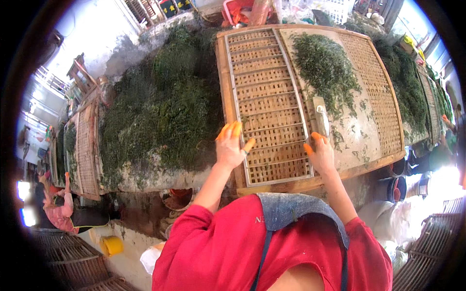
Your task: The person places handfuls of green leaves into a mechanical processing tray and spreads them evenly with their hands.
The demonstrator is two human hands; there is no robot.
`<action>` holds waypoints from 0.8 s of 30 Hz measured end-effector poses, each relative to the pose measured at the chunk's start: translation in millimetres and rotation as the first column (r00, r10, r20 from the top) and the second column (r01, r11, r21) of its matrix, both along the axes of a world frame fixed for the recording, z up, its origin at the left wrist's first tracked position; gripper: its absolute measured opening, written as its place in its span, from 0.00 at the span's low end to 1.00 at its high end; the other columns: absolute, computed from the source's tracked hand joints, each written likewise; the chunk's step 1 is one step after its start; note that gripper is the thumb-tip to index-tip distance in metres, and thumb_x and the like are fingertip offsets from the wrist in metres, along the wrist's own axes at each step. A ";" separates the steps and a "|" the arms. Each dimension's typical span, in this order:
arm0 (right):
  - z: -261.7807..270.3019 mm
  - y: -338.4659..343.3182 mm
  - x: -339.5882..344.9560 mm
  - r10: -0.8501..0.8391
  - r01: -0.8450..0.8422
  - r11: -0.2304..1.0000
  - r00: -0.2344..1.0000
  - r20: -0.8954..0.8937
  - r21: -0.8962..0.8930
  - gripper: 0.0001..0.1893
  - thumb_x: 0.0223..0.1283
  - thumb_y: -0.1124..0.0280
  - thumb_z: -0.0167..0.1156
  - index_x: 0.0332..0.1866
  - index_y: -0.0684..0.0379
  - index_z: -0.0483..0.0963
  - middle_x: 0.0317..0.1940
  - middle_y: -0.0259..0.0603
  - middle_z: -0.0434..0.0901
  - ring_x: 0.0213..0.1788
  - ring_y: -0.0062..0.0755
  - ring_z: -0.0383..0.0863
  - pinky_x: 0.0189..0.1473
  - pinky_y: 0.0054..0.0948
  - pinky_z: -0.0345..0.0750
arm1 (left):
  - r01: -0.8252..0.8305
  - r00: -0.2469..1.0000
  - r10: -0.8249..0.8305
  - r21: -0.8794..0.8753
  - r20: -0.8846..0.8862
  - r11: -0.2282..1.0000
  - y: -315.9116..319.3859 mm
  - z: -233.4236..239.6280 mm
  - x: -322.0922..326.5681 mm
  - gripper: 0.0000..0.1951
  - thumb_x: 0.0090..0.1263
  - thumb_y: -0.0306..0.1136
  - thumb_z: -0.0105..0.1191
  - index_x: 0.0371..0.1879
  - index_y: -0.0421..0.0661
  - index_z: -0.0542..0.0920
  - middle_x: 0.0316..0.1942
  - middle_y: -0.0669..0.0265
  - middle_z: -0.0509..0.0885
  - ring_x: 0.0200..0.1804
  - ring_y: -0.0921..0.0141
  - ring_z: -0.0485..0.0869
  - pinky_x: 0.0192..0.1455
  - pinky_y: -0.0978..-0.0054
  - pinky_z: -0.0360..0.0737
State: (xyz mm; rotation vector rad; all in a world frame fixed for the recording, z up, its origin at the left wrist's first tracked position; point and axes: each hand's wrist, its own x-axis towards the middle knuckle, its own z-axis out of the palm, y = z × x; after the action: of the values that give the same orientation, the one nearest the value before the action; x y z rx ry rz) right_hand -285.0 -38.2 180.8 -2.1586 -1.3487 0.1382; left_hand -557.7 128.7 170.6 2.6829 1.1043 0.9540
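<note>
A narrow ladder-like frame (268, 109) with thin crossbars lies over a woven bamboo tray (262, 157) with a wooden border. My left hand (230, 149) straddles the frame's left rail, thumb inside and fingers outside. At the right rail, my right hand (323, 154) has its thumb and fingers around the edge. Orange covers sit on fingertips of both hands. Beside the right hand, a flat metal trowel (322, 118) rests on a pale smooth board (360, 142). A heap of dark green leafy matter (324, 65) is spread on that board.
A large mound of green leafy matter (164, 102) fills the left side, with more (404, 87) at the right. A co-worker (60, 214) is at the far left, another person (451, 127) at the far right. A pink basket (233, 12) stands behind; a yellow container (111, 246) is lower left.
</note>
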 end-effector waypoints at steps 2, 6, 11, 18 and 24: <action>-9.5 10.6 -3.3 -0.004 0.005 0.996 1.000 0.005 -0.087 0.22 0.58 0.63 0.66 0.55 0.60 0.73 0.51 0.54 0.77 0.51 0.55 0.78 0.51 0.46 0.77 | 0.005 0.995 -0.009 -0.045 -0.095 0.999 -6.3 -19.7 8.0 0.38 0.64 0.53 0.61 0.66 0.39 0.66 0.68 0.50 0.66 0.69 0.49 0.64 0.71 0.53 0.61; -10.6 26.2 -17.8 0.028 -0.036 0.999 0.972 0.232 0.030 0.21 0.58 0.61 0.66 0.54 0.59 0.74 0.53 0.50 0.78 0.53 0.51 0.78 0.54 0.42 0.77 | -0.068 0.998 0.067 -0.057 -0.005 0.996 -13.6 -46.9 8.2 0.43 0.66 0.54 0.58 0.72 0.39 0.58 0.73 0.49 0.58 0.72 0.47 0.60 0.73 0.51 0.57; 23.7 102.3 -35.4 0.273 -0.274 0.962 0.953 0.129 -0.011 0.20 0.59 0.59 0.65 0.54 0.56 0.76 0.50 0.44 0.81 0.54 0.46 0.79 0.54 0.40 0.77 | -0.174 0.976 0.197 -0.217 0.088 0.961 -9.8 -62.5 4.1 0.48 0.62 0.57 0.60 0.73 0.37 0.55 0.71 0.42 0.59 0.70 0.44 0.60 0.72 0.49 0.56; 11.4 196.8 -100.1 0.538 -0.527 0.839 0.762 0.359 -0.139 0.17 0.56 0.65 0.63 0.52 0.51 0.78 0.50 0.39 0.82 0.56 0.41 0.79 0.57 0.40 0.76 | -0.226 0.973 0.232 -0.271 -0.009 0.936 -10.4 -45.1 5.8 0.53 0.62 0.63 0.56 0.73 0.34 0.50 0.72 0.42 0.55 0.72 0.44 0.57 0.72 0.48 0.56; -0.8 206.7 -92.1 0.472 -0.486 0.865 0.873 0.124 0.124 0.10 0.56 0.76 0.61 0.41 0.52 0.83 0.42 0.38 0.85 0.44 0.37 0.84 0.48 0.33 0.80 | -0.200 0.975 0.219 -0.325 0.025 0.924 -7.7 -48.0 3.9 0.53 0.62 0.62 0.58 0.74 0.35 0.49 0.72 0.41 0.55 0.72 0.42 0.58 0.70 0.47 0.60</action>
State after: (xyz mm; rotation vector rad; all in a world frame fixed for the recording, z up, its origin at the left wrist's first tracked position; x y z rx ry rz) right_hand -377.1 168.5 180.0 -1.6818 -1.8677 0.1269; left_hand -553.8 120.9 122.6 2.2966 1.4186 0.7945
